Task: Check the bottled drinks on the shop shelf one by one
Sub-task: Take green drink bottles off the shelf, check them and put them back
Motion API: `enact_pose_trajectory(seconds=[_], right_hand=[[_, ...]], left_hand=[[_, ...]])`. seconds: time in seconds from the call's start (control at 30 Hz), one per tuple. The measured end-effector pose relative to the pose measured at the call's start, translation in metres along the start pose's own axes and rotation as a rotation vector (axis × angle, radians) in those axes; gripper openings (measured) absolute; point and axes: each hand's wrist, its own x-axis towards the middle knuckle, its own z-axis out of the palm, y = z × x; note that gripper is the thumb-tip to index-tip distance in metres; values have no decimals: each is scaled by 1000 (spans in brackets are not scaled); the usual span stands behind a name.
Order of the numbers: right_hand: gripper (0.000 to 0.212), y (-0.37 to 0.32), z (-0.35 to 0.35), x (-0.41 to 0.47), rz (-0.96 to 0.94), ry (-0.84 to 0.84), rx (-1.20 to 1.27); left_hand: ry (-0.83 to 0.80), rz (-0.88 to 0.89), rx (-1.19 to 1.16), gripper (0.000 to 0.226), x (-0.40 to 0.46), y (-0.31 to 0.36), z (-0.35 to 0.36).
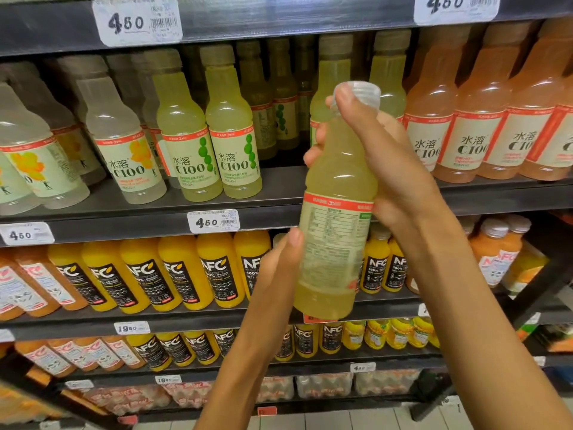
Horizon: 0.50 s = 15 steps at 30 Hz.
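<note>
Held bottle (pixel 336 193) back label print blurred; left hand (pixel 279 268) fingers hidden behind bottle.

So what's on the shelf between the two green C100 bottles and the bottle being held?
In the head view, a bare gap of shelf at the front, with darker bottles behind.

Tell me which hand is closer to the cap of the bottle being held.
Right. The right hand grips the bottle at its neck, thumb touching the cap. The left hand sits far lower, thumb on the label near the bottle's base.
</note>
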Motion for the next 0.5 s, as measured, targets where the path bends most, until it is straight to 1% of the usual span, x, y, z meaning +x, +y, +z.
enact_pose_trajectory(seconds=[0.07, 0.13, 0.27, 0.33, 0.4, 0.5], right_hand=[[20, 1, 1, 0, 4, 67, -32], [22, 0, 0, 0, 11, 84, -59], [37, -3, -3, -1, 20, -9, -5], [35, -2, -2, -1, 6, -60, 82], [35, 0, 2, -1, 12, -111, 168], [32, 0, 5, 0, 9, -123, 190]], left_hand=[[-8, 30, 16, 48, 0, 0, 3], [-33, 18, -17, 49, 0, -1, 5], [-112, -78, -162, 58, 0, 4, 2], [-173, -87, -275, 65, 0, 7, 3], [-211, -86, -347, 66, -1, 7, 4], [-186, -77, -304, 63, -1, 3, 4]])
